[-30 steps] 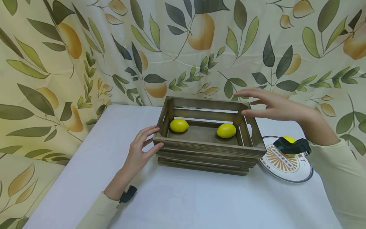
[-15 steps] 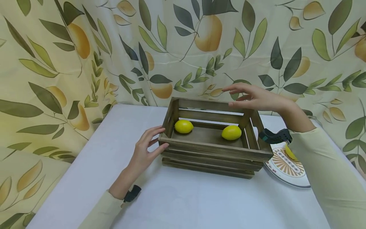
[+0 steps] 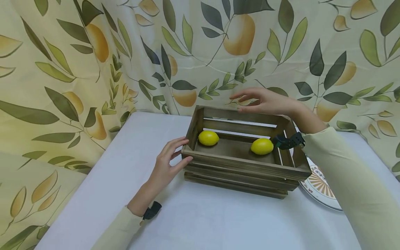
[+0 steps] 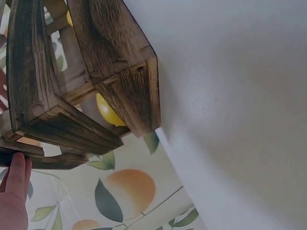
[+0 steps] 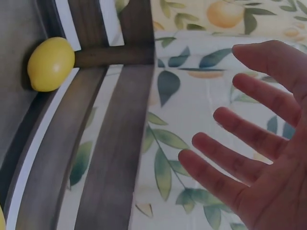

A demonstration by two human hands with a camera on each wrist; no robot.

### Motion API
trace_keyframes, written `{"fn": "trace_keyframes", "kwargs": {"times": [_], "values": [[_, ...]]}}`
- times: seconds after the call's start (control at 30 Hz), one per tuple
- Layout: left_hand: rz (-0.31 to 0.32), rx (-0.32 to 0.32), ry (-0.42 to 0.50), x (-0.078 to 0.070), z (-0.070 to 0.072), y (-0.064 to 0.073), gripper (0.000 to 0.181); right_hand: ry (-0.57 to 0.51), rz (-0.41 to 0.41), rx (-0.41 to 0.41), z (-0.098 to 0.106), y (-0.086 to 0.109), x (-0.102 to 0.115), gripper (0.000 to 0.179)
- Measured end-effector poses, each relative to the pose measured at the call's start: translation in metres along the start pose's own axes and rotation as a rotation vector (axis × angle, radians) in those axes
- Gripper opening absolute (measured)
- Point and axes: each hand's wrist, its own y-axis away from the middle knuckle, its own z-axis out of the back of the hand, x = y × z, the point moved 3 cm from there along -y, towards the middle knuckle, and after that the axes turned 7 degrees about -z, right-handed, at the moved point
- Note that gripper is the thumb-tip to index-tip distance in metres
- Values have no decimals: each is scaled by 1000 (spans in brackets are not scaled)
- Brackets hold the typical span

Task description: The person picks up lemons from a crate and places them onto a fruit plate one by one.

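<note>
A brown slatted wooden crate (image 3: 237,163) stands on the table with two lemons inside, one lemon (image 3: 208,138) at its left end and the other lemon (image 3: 262,146) toward its right end. My left hand (image 3: 167,166) rests on the crate's front left corner; straight fingertips (image 4: 17,167) touch the rim in the left wrist view. Above the crate's back rim hovers my right hand (image 3: 268,102), palm down and holding nothing. The right wrist view shows its fingers spread (image 5: 249,134), apart from the crate slats (image 5: 108,167).
Right of the crate lies a patterned white plate (image 3: 322,187), partly covered by the right sleeve (image 3: 347,180). A white cloth (image 3: 218,222) covers the table. Behind it hangs a fruit-and-leaf printed curtain (image 3: 218,69).
My right hand has moved left across the back of the crate. Its sleeve now hides the lemon seen earlier on the plate. The left hand stays at the crate's corner.
</note>
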Motion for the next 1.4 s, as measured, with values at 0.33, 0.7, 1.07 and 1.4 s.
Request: {"fn": "trace_keyframes", "kwargs": {"times": [0.33, 0.7, 1.07, 1.4], "values": [[-6, 11, 17, 3, 2, 0, 50, -29, 26, 85, -19, -32, 7, 45], [16, 14, 24, 2, 5, 0, 50, -4, 63, 244, -65, -72, -3, 45], [13, 28, 24, 1, 2, 0, 49, 92, 35, 357, -107, -87, -29, 56], [15, 15, 20, 2, 3, 1, 49, 240, 43, 339, -123, -88, -39, 53]]}}
